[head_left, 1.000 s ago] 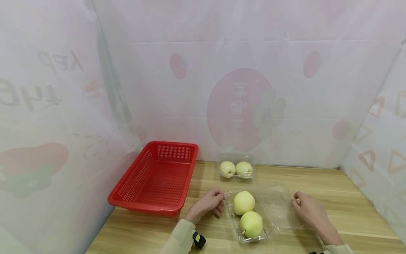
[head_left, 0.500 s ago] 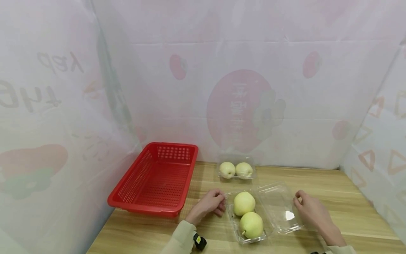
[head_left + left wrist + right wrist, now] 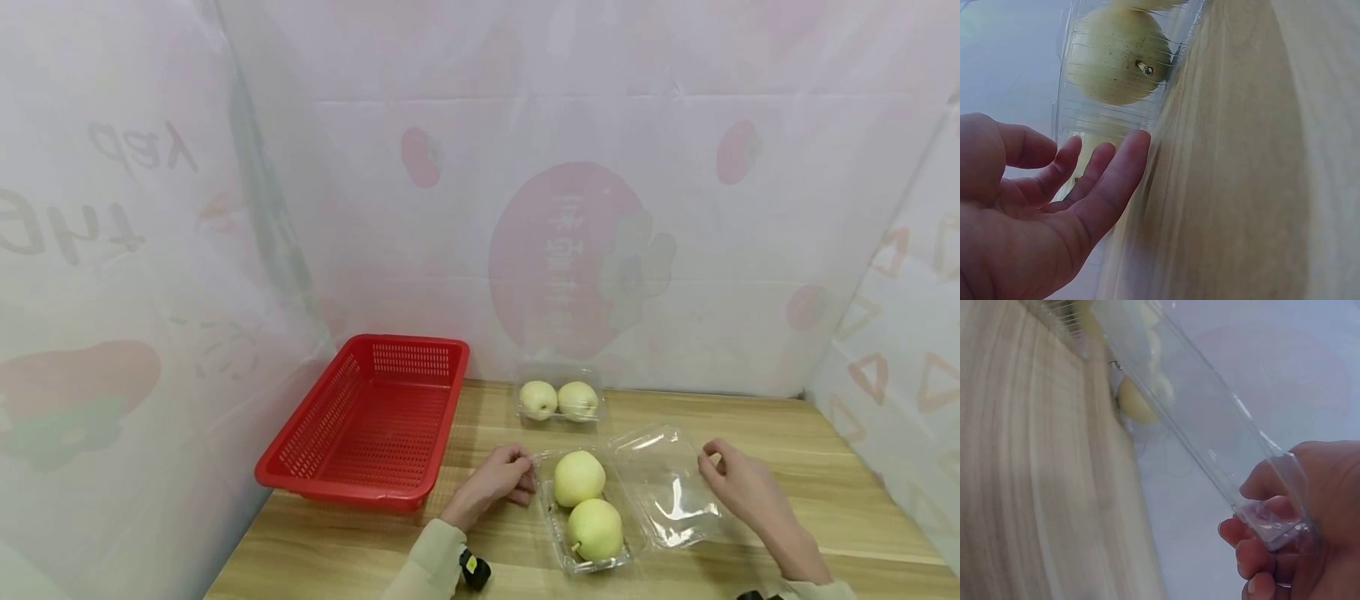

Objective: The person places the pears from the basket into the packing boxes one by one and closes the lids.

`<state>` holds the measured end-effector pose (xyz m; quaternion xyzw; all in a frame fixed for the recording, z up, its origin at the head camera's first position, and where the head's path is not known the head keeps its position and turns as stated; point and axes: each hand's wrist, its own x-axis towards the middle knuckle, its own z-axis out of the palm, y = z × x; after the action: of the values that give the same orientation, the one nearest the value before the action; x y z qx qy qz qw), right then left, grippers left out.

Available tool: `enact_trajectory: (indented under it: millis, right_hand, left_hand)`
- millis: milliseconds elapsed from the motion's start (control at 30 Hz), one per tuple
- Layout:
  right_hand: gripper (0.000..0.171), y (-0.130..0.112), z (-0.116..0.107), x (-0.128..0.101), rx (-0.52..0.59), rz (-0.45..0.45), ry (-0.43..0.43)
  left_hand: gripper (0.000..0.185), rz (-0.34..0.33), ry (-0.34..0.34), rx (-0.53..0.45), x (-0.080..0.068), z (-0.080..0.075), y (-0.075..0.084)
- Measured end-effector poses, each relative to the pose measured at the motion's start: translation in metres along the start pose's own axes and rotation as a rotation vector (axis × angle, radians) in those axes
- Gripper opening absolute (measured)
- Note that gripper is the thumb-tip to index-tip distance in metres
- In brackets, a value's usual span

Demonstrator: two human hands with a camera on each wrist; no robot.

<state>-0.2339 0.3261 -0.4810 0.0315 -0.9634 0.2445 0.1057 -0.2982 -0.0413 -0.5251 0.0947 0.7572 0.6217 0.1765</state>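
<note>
- Clamshell box (image 3: 592,517) of thin, clear, ribbed plastic sits at the near middle of the wooden surface (image 3: 825,467), its tray open to the air.
- Two round, pale yellow-green pears lie in the tray: the far pear (image 3: 579,477) and the near pear (image 3: 595,529), touching each other; the near one shows a short brown stem in the left wrist view (image 3: 1119,53).
- Hinged lid (image 3: 667,487) is glossy and transparent, folded out to the right of the tray and catching white glare.
- Left hand (image 3: 501,477) rests at the tray's left far corner; its fingers (image 3: 1113,181) are fairly straight, lying against the ribbed wall, not curled round it.
- Right hand (image 3: 738,483) pinches the lid's outer corner between curled fingers (image 3: 1260,534) and thumb, as the right wrist view shows.
- Second clamshell (image 3: 558,400), also clear plastic, stands farther back near the wall with two more pale pears inside.
- Red plastic basket (image 3: 367,417), rectangular with perforated mesh walls and floor, sits to the left, well apart from the box.
- Printed translucent sheeting (image 3: 570,250) hangs behind and beside the surface.
</note>
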Motion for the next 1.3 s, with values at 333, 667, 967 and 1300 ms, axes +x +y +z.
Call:
enact_trajectory:
  millis: [333,667,967,1300]
  right_hand:
    - [0.036,-0.014,-0.014,-0.005,0.092,0.002,0.029]
    - [0.036,-0.024,-0.023,-0.007,0.200,0.005,0.024]
    - [0.035,-0.026,-0.023,-0.009,0.250,-0.008,0.053]
    - [0.030,-0.035,-0.027,-0.012,0.271,-0.085,0.084]
  left_hand:
    - [0.025,-0.005,-0.010,0.013,0.000,-0.001,0.002]
    - [0.026,-0.009,-0.006,0.014,0.002,-0.002,0.000]
    - [0.023,0.004,-0.005,0.008,0.001,0.000,0.000]
    - [0.022,0.018,-0.008,0.018,0.003,-0.002,0.000]
